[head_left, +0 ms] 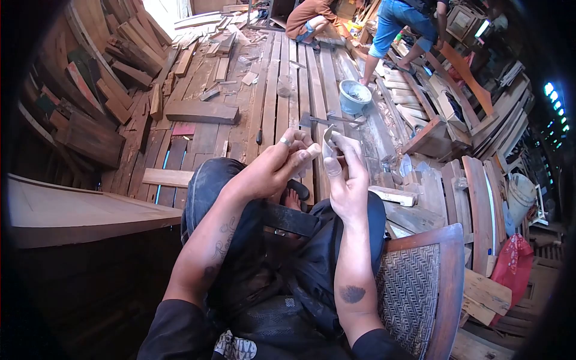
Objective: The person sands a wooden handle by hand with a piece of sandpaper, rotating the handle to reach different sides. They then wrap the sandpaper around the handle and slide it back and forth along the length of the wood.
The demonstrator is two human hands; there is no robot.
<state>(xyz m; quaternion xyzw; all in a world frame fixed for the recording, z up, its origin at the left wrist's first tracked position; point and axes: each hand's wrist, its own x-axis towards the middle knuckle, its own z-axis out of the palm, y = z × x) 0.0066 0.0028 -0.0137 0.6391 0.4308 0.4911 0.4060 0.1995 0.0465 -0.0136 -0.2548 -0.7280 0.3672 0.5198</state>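
Both hands are raised above my knees, over the plank floor [273, 114]. My right hand [345, 171] holds a small, thin, pale piece [327, 139] upright between thumb and fingers; it looks like a folded scrap of sheet. Just left of it, my left hand [291, 159] has curled fingers with a ring on one, thumb and fingertips together; what they hold, if anything, is too small to make out. A small gap separates the two hands. Beyond them on the floor lies a hammer-like tool [318, 119], and a dark-handled tool [259, 137] is to the left.
A light blue bucket [354, 97] stands ahead on the right. Two people are at the top, one crouching [309, 21], one bending [399, 27]. A thick wooden block [202, 112] lies at left. A woven chair [414, 282] is beside me, a red bag [514, 267] farther right.
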